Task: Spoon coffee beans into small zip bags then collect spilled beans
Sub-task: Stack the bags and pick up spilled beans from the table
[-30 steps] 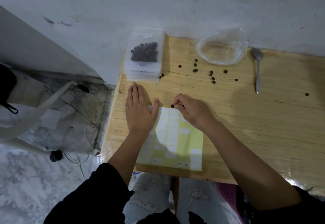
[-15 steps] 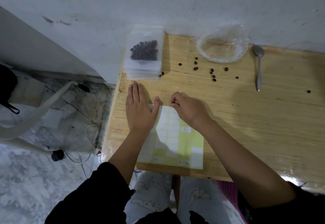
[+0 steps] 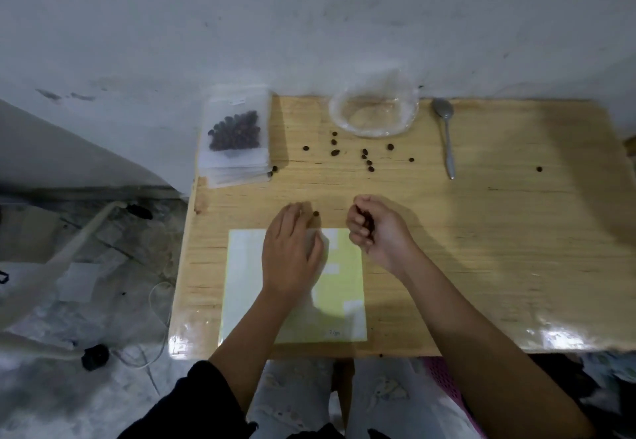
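Several spilled coffee beans lie scattered on the wooden table in front of a clear plastic bag at the back. A stack of small zip bags, the top one filled with beans, sits at the back left corner. My right hand is curled, palm turned up, with dark beans inside its fingers. My left hand lies flat on a yellow-and-white label sheet, its fingertips beside a single bean. A metal spoon rests to the right of the plastic bag.
A lone bean lies far right on the table. The wall runs right behind the table. The table's left edge drops to a floor with cables and a white pipe.
The right hand has lifted from the sheet's top edge and turned palm up, closed on picked-up beans. The left hand has shifted right, fingertips now by a loose bean. The head camera moved back.
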`<state>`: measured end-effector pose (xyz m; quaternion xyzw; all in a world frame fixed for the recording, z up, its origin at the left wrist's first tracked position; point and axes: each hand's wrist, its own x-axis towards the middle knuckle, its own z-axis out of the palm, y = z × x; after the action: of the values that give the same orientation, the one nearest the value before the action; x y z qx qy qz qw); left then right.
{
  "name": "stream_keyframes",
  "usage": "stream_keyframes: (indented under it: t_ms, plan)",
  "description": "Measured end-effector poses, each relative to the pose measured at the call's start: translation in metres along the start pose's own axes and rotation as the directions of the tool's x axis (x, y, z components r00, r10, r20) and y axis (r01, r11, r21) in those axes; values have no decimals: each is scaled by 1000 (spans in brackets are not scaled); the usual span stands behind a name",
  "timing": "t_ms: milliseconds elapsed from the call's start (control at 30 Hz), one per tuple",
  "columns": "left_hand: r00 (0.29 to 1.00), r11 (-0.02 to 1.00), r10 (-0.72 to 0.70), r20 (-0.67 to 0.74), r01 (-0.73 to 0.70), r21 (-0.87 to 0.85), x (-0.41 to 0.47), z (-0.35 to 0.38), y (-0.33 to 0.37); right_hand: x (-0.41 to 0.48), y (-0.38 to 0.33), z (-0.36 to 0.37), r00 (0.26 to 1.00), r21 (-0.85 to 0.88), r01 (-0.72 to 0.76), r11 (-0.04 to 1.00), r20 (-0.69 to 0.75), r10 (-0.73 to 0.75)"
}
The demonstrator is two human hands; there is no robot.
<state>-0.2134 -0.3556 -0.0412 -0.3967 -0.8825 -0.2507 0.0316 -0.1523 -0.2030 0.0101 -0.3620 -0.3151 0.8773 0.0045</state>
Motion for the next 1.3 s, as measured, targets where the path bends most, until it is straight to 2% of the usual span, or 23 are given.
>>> stream_keyframes:
  t_ms: [100, 233, 367, 467, 533, 633, 700, 767, 933, 1100, 1300]
  plan:
    - [997, 997, 38, 63, -33, -69, 16, 14, 37, -18, -16, -31, 1000, 237, 12, 971, -21, -7]
    - [984, 995, 36, 174, -20, -96, 35, 33, 81, -42, -50, -76, 986, 301, 123, 946, -145, -82]
    - [970, 995, -20, 243, 43, -87, 48, 56, 116, -56, -86, -129, 945, 138, 186, 973, -297, -139]
    - [960, 989, -109, 257, 132, -72, 57, 73, 135, -61, -111, -161, 886, -90, 179, 980, -419, -200]
    - [950, 978, -179, 255, 199, -55, 60, 83, 144, -63, -127, -182, 833, -289, 183, 940, -462, -304]
    - [940, 963, -252, 230, 266, -34, 64, 91, 158, -55, -150, -213, 732, -633, 141, 762, -451, -510]
    - [934, 958, -276, 226, 285, -7, 65, 94, 162, -45, -164, -231, 662, -769, 103, 631, -420, -621]
    - [933, 957, -284, 223, 288, 15, 64, 96, 163, -34, -177, -243, 644, -854, 50, 517, -368, -671]
    - [934, 956, -290, 211, 291, 26, 65, 96, 164, -17, -190, -256, 701, -952, -156, 264, -295, -650]
    - [938, 956, -291, 190, 290, 37, 65, 97, 164, -14, -193, -258, 760, -973, -227, 38, -202, -617]
    - [938, 956, -293, 187, 290, 44, 64, 98, 164, -11, -197, -252, 793, -944, -305, -122, -181, -582]
